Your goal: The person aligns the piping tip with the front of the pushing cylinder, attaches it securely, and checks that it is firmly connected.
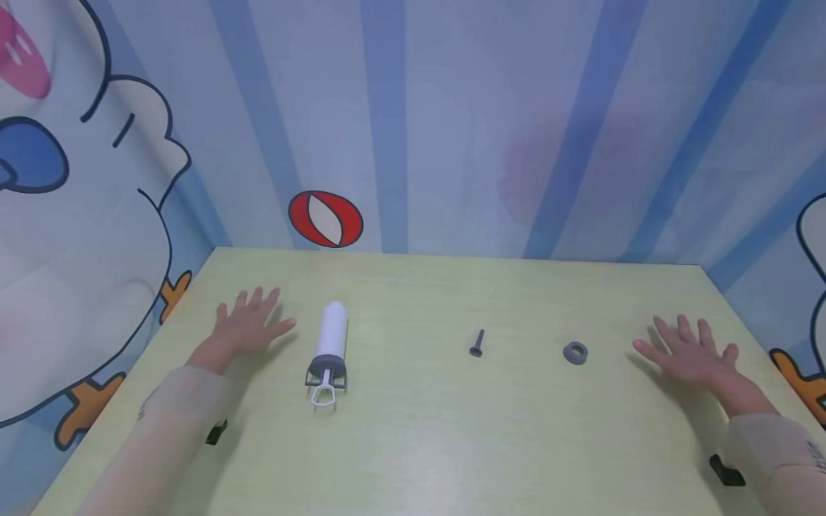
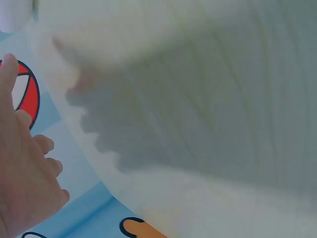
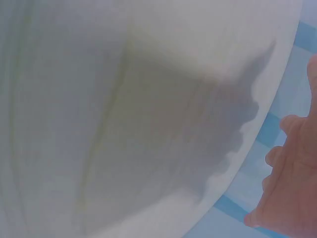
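My left hand is spread, palm down, over the left part of the table, with its shadow beneath it. Just right of it lies a large white syringe-like press, with a grey collar and a white loop handle pointing toward me. Right of the middle is a small grey nozzle-like piece with a thin stem and a flared end. A grey ring lies farther right. Nearest to that ring, my right hand has its fingers spread and touches no object. Both wrist views show the left hand and right hand holding nothing.
The pale wood-patterned table ends against a blue striped backdrop. Cartoon figures are printed on the side panels. Dark clips show under the sleeves.
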`<state>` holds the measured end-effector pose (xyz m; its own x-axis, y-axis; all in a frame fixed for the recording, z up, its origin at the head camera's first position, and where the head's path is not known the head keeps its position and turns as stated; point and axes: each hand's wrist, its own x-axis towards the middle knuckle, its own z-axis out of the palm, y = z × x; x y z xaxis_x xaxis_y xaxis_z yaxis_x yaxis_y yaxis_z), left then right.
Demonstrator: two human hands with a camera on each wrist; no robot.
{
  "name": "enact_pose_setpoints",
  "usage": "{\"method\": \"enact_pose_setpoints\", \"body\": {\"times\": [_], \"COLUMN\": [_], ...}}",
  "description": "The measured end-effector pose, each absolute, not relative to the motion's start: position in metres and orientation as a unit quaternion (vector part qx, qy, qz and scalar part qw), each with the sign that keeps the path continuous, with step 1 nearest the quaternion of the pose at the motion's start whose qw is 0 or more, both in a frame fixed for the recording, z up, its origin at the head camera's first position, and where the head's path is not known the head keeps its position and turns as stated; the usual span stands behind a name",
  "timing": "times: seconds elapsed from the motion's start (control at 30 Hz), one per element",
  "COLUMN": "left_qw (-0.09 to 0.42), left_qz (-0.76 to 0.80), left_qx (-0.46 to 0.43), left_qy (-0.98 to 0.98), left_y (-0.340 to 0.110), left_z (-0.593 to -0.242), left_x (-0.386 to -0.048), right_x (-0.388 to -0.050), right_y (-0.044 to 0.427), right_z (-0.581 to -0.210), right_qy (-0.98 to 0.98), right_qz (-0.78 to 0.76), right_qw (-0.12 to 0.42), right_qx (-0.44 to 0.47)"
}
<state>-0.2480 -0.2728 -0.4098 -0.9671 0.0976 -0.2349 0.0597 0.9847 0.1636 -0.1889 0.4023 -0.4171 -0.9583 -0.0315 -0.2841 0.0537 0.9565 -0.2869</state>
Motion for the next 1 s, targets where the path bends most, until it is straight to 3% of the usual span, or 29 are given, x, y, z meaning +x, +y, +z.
{"method": "enact_pose_setpoints", "body": {"times": [0.37, 1.0], "left_qw": [0.093, 0.077], "left_qz": [0.087, 0.033], "left_qx": [0.1, 0.236], "left_qy": [0.987, 0.968], "left_y": [-0.226, -0.138], "left_z": [-0.383, -0.37], "left_x": [-0.249, -0.25], "right_x": [-0.193, -0.195], "right_y": [0.379, 0.344], "right_z": [-0.405, -0.392], "right_qy": [0.982, 0.982], "right_qz": [-0.144, -0.155], "right_qw": [0.123, 0.075], "right_qx": [-0.028, -0.082]}}
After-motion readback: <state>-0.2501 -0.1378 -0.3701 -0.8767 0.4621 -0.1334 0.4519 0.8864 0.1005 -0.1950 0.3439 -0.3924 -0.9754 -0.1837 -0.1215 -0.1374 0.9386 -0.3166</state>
